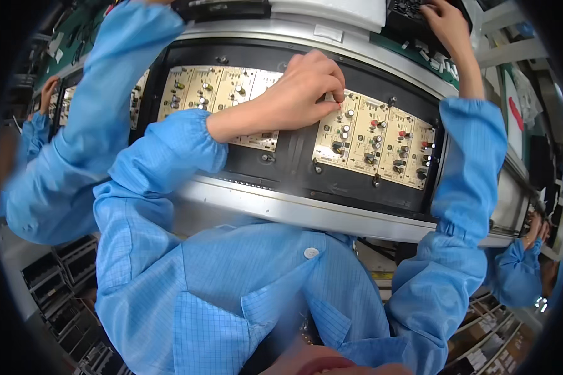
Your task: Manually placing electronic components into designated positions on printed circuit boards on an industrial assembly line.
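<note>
My left hand (309, 90) reaches over the black carrier frame (294, 181). Its thumb and forefinger are pinched at the upper edge of a circuit board (327, 142), the leftmost of the right-hand group. A small red component (339, 106) shows at these fingertips, mostly covered by them. Boards to its right carry red parts (374, 124) and several upright cylindrical capacitors. At the upper right, my right hand (447, 25) is at a black bin (394, 28) of small dark parts (409, 7). Its fingers are curled together; what they hold is too small to make out.
More circuit boards (203, 94) fill the carrier's left part, partly behind my left forearm. Metal rails (263, 199) border the carrier. Loose white parts (441, 62) lie below the bin. A co-worker's blue sleeve (100, 94) crosses at the left; another person's hands (535, 231) are far right.
</note>
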Available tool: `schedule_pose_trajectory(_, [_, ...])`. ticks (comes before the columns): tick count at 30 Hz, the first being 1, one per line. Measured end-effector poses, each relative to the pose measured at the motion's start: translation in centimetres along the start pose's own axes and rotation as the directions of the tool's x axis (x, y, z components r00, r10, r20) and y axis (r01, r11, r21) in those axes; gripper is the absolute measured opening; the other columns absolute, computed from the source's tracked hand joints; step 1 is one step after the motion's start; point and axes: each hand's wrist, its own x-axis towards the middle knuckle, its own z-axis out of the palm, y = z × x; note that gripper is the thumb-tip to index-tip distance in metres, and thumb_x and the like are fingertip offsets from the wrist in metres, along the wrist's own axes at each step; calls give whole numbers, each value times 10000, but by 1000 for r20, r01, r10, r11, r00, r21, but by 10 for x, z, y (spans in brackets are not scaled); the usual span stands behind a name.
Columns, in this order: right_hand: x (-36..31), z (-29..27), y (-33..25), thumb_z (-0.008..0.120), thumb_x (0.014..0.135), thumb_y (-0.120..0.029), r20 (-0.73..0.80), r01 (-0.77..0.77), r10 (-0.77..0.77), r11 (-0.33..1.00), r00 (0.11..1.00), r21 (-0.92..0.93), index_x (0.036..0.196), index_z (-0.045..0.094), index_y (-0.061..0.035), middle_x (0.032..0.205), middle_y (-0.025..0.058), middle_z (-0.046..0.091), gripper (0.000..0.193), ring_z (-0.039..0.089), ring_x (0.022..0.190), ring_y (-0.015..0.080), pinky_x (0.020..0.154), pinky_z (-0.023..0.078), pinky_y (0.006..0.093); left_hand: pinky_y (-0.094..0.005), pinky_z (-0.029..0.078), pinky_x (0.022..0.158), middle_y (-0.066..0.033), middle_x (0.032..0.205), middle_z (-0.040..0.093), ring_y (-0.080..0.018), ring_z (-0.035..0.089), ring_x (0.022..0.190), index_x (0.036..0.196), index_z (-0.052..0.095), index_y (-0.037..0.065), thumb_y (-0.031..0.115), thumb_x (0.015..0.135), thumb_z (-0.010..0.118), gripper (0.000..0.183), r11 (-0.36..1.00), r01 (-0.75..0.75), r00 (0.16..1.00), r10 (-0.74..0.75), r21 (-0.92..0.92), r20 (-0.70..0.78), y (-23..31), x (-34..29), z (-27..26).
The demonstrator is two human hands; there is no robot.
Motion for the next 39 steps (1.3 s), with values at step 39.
schedule_pose_trajectory(39, [-78, -85, -11, 718, 872, -132, -122, -71, 88, 988, 989, 139, 891, 684, 11, 857, 125, 650, 149, 628, 884, 257, 783, 475, 352, -397, 363, 855, -48, 944, 585, -245, 525, 977, 807, 714, 43, 49, 762, 773, 74, 944, -69, 997, 74, 323, -2, 29, 41, 25])
